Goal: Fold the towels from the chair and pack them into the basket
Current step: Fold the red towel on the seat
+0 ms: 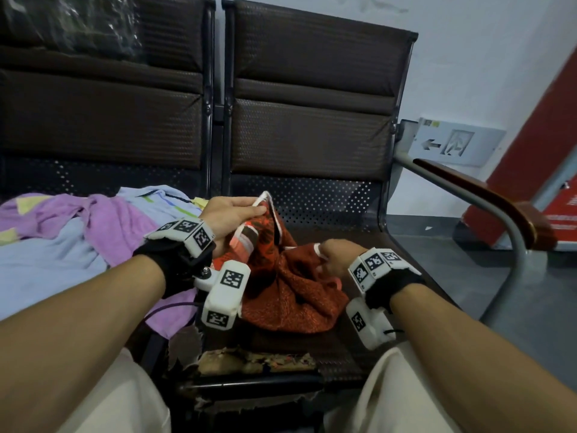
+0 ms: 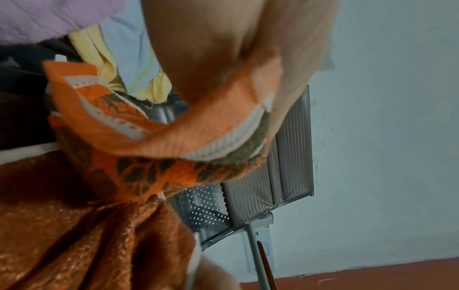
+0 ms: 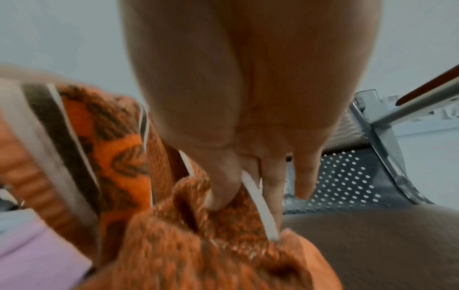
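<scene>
An orange-and-brown patterned towel [image 1: 287,285] with white edging lies bunched on the right seat of the brown chair [image 1: 312,132]. My left hand [image 1: 231,214] pinches its striped end and holds that corner up; the left wrist view shows the orange towel [image 2: 139,141] draped from the hand [image 2: 236,58]. My right hand [image 1: 337,254] pinches the white edge lower down, with thumb and fingers [image 3: 223,192] closed on the towel [image 3: 198,245]. A purple towel [image 1: 112,226] and a light blue towel [image 1: 43,270] lie heaped on the left seat. No basket is in view.
A metal armrest with a wooden top [image 1: 487,195] bounds the right side of the seat. The seat's front edge [image 1: 256,360] is torn. A white wall sign [image 1: 452,142] and a red panel [image 1: 537,151] stand behind on the right. My knees are below the seat edge.
</scene>
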{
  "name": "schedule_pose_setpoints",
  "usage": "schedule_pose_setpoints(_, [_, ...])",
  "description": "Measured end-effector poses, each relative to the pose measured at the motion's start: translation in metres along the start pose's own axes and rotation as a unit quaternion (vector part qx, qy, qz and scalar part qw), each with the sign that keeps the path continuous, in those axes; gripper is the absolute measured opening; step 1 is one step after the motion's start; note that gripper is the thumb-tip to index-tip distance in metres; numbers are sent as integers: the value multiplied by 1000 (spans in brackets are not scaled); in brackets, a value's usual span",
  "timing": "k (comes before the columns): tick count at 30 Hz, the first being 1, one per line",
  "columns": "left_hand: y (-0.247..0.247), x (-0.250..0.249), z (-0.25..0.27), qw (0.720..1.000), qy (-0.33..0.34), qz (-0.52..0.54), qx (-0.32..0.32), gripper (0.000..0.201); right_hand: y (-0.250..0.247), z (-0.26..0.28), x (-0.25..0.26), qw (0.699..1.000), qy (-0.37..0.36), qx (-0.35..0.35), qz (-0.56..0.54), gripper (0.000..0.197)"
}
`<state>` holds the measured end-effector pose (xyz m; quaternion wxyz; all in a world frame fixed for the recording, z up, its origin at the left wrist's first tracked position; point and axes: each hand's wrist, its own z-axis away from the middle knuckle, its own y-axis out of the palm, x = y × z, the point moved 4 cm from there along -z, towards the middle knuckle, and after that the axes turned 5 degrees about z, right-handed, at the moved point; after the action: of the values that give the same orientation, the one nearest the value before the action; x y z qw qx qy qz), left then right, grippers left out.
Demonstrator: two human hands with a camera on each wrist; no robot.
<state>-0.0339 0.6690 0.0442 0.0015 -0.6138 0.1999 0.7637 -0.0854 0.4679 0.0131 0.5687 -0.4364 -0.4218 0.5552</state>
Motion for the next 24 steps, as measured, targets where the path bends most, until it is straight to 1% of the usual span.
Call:
schedule_pose_setpoints(1, [0,1,0,1000,-2,-6,4,27,-6,-2,0,998,-3,-39,-52,17])
schedule_pose_setpoints(2, [0,3,1,1000,11,-20,4,25,-14,-3,1,990,-6,-76,-119,8])
schedule_pose_setpoints(3, [0,2,-1,997,46,-62,-3,22,-21,-4,4,974,-11,-111,-195,8])
schedule_pose_setpoints(4, [1,-1,-3,986,99,-135,-18,17,-28,-5,7,951,-17,-146,-271,12])
schedule_pose_setpoints(5, [3,-4,-3,966,154,-203,-34,12,-35,-6,10,924,-23,-179,-337,16])
schedule_pose_setpoints(6, [7,-6,-2,948,196,-246,-42,8,-39,-7,13,897,-26,-204,-390,17])
schedule_pose_setpoints(7, [10,-6,-2,939,220,-261,-42,8,-41,-8,16,872,-25,-219,-437,15])
schedule_pose_setpoints(9, [14,-4,-3,939,233,-250,-39,7,-39,-11,22,834,-17,-224,-505,10])
schedule_pose_setpoints(11, [17,-2,-4,943,224,-242,-28,8,-38,-12,26,811,-27,-219,-542,5])
schedule_pose_setpoints(13, [20,1,-3,942,204,-266,-2,21,-38,-11,28,778,-58,-206,-591,5])
schedule_pose_setpoints(14, [22,3,-3,941,190,-279,15,27,-40,-10,28,767,-74,-204,-604,5])
schedule_pose_setpoints(16, [26,7,-2,935,165,-306,68,31,-43,-6,28,761,-91,-213,-606,5])
schedule_pose_setpoints(18, [29,10,0,925,158,-324,117,24,-44,-4,27,766,-94,-216,-598,9])
schedule_pose_setpoints(19, [29,9,0,919,166,-336,121,18,-44,-3,25,771,-87,-220,-592,12])
schedule_pose_setpoints(22, [24,1,-4,912,202,-349,81,8,-47,0,18,800,-69,-270,-531,18])
schedule_pose_setpoints(23, [22,-1,-5,914,213,-337,68,7,-47,0,18,814,-77,-276,-506,19])
schedule_pose_setpoints(24, [20,-4,-6,918,223,-322,58,5,-47,1,19,829,-96,-264,-485,19])
